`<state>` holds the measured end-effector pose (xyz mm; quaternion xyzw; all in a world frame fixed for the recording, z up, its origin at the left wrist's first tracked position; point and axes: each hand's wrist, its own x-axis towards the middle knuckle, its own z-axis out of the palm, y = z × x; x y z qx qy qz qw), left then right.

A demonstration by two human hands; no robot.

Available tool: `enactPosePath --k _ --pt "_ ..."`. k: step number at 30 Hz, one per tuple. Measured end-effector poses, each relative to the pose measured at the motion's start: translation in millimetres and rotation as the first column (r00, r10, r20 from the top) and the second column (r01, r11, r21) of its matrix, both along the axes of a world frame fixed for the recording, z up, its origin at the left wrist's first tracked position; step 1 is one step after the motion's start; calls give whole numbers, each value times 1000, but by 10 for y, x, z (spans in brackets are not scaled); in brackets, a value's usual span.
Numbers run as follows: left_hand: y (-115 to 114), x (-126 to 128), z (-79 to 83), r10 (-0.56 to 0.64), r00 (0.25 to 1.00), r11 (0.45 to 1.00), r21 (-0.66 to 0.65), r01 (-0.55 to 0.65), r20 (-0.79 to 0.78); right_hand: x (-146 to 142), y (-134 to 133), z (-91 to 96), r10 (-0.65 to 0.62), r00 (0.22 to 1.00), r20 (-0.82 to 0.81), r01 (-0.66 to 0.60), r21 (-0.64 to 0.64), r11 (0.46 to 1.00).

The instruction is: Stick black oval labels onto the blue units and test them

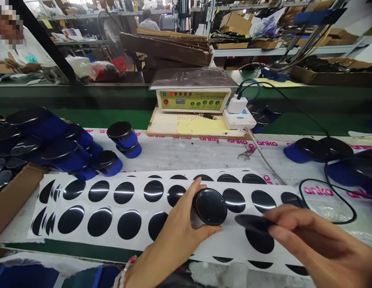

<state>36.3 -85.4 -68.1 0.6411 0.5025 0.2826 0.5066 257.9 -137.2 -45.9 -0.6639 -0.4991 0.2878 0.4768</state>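
Down low in the middle, the person's left hand (177, 230) is closed around a round black puck (210, 207). The thumb lies over its top edge and the fingers curl beneath. The puck is held just above the sticker sheet (112, 207), its glossy flat face turned up toward the viewer. Just to the right, the right hand (321, 246) pinches a black oval sticker (252, 223) at one end between its fingertips. The sticker lies nearly flat in the air, its free end close beside the puck; I cannot tell whether they touch.

Beneath both hands, several white sheets overlap, each carrying rows of black oval stickers, spread across the grey desk (189, 154). To the left sits a heap of blue pucks (54, 144) with black tops, partly over a cardboard box (12, 200). Two more are stacked (124, 138) just beside the heap. To the right lie further blue pucks (318, 150) and a looped black cable (327, 192).

Behind the sheets stands a cream tester box (192, 100) with red and green buttons, and a white plug adapter (237, 105) just beside it. Farther back, flattened cardboard (168, 48) is piled up, and another person (18, 52) sits at the upper left.
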Motion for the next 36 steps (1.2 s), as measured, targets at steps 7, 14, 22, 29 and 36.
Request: enactPosePath --k 7,14,22,29,36 --pt "22 5 19 4 1000 1000 -26 -3 24 -522 392 -152 135 891 -434 -162 -25 987" --pt "26 11 25 -10 999 999 -32 11 32 -582 361 -256 116 846 -520 -176 -67 982" --pt "15 8 3 -5 1000 1000 -7 5 5 -601 401 -207 166 932 -323 -172 8 985" --pt "14 9 4 -10 1000 1000 -22 10 -15 -652 396 -154 147 969 -200 -133 80 988" --pt "20 16 38 0 1000 999 -37 -1 -28 -682 414 -164 143 977 -161 -128 101 987"
